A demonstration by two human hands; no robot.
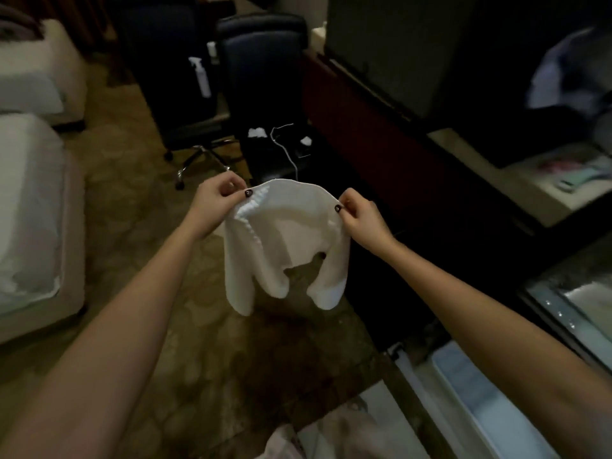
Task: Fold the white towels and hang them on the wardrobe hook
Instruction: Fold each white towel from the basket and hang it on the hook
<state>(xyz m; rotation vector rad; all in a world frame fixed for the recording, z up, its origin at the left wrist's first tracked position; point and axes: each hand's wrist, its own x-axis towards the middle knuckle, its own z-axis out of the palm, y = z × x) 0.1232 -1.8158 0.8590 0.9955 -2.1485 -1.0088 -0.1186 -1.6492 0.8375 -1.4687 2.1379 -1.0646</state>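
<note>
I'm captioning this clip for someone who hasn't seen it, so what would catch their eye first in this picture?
The bright white towel at the centre stands out against the dim room, hanging in the air over the patterned carpet. The left hand and right hand each pinch an upper corner, so its lower ends droop free. Behind it stands a dark office chair, and white beds line the left edge.

Left hand (217, 198), right hand (359, 215) pinch white towel (284, 240) aloft.
</note>
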